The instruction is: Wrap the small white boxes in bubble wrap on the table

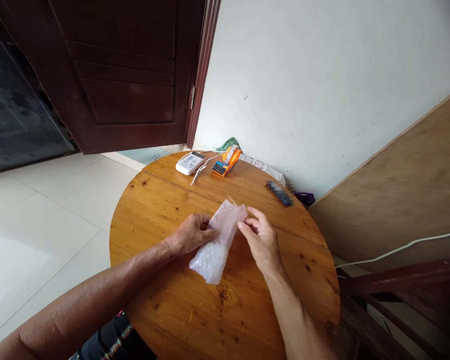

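Note:
A clear, pinkish bubble wrap bag is held over the middle of a round wooden table. My left hand grips its left side, thumb on top and fingers curled beneath. With thumb and fingers, my right hand pinches the bag's upper right corner. The lower part of the bag bulges and looks whitish; whether something lies inside I cannot tell.
Toward the table's far edge are a white device with a small screen and cable, and an orange tape dispenser. A blurred dark object lies at the right. Beyond stand a white wall and a dark red door.

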Tool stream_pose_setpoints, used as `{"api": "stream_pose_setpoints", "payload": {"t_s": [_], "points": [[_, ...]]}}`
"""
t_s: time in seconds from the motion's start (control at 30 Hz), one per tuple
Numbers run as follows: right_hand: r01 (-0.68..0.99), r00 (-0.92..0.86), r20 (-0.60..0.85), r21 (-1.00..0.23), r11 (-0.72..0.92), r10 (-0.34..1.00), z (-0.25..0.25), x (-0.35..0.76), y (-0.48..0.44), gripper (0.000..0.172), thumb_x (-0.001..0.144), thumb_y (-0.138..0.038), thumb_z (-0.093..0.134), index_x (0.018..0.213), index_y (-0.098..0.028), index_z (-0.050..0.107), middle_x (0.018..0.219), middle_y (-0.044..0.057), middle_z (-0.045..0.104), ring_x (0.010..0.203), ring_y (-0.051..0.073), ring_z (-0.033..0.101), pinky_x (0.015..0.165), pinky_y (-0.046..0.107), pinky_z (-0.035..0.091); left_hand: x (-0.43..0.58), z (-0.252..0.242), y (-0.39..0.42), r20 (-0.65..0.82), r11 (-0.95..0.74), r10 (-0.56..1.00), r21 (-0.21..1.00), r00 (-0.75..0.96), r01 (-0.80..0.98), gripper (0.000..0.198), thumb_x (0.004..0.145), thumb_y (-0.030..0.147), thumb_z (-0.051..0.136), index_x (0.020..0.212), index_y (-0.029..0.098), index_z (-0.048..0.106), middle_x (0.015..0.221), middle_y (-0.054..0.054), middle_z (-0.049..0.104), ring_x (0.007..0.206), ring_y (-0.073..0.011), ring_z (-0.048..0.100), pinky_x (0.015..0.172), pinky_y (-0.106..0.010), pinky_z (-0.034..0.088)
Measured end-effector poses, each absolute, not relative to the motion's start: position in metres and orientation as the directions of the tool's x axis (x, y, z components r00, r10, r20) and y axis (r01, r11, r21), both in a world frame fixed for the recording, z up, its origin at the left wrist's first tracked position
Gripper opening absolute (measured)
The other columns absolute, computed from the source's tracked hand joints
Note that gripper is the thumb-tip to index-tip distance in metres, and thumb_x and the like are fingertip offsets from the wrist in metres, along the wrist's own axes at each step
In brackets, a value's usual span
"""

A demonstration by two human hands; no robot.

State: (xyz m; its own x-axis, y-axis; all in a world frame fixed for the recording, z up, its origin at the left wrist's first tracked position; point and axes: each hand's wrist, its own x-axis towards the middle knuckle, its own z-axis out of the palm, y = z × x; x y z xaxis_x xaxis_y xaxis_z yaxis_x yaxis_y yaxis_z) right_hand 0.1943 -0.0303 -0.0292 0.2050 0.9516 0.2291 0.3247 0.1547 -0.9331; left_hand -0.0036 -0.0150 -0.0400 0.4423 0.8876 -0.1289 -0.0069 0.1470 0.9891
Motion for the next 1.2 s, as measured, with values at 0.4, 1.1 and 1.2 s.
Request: {"api": "stream_pose_setpoints", "payload": {"t_s": [0.4,1.1,1.2], "points": [[0.823,-0.074,0.22,-0.538,0.184,0.973,-0.009,0.158,-0.066,0.021,0.086,-0.044,0.055,0.087,-0.023,0.055,0.061,-0.001,0.058,0.055,0.017,0.052,0.057,0.027,0.034,-0.002,-0.05,-0.01,-0.089,0.093,0.965,0.996,0.248,-0.004,0.026,0.069,0.037,0.068,0.071,0.016,0.053,0.057,0.006,0.05,0.047,-0.007,0.044,0.044,-0.019,0.032],[0.826,0.115,0.207,-0.563,0.022,0.972,-0.02,0.209,-0.038,0.009,0.083,-0.03,0.053,0.081,-0.022,0.057,0.062,-0.002,0.058,0.056,0.016,0.05,0.054,0.026,0.031,-0.015,-0.04,-0.008,0.103,-0.12,0.992,0.952,0.076,0.281,0.028,0.071,0.018,0.053,0.097,0.015,0.063,0.072,0.002,0.058,0.064,-0.0132,0.053,0.061,-0.024,0.041],[0.928,0.205,0.156,-0.344,-0.141,0.966,-0.024,0.221,-0.034,0.024,0.078,-0.02,0.056,0.101,-0.023,0.061,0.065,0.0,0.063,0.056,0.019,0.053,0.053,0.028,0.027,-0.026,-0.04,0.001,0.099,-0.087,0.995,0.922,-0.015,0.378,0.038,0.068,0.013,0.053,0.105,0.016,0.062,0.068,0.003,0.057,0.061,-0.0133,0.052,0.061,-0.024,0.04]]}}
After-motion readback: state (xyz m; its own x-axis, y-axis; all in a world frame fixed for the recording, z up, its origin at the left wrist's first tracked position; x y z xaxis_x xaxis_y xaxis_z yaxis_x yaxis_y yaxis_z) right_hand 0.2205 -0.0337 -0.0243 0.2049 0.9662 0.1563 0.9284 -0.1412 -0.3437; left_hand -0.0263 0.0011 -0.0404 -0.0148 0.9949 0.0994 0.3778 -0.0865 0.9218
